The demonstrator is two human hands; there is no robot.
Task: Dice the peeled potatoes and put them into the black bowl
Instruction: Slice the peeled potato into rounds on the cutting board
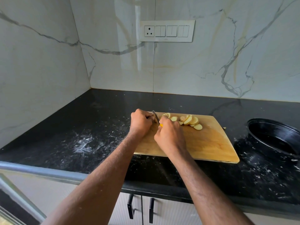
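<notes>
A wooden cutting board (209,143) lies on the black counter. Several pale round potato slices (190,120) sit in a row along its far edge. My left hand (140,123) is curled at the board's far left corner over a piece of potato that it mostly hides. My right hand (170,135) grips a knife (156,116) with a yellow handle; its blade points away, between the two hands. The black bowl (276,140) stands on the counter to the right of the board, apart from it.
The black speckled counter (81,135) runs into a corner with marble walls. A switch panel (167,31) is on the back wall. Cabinet doors with black handles (130,207) are below the counter's front edge. A metal rail (40,171) crosses the lower left.
</notes>
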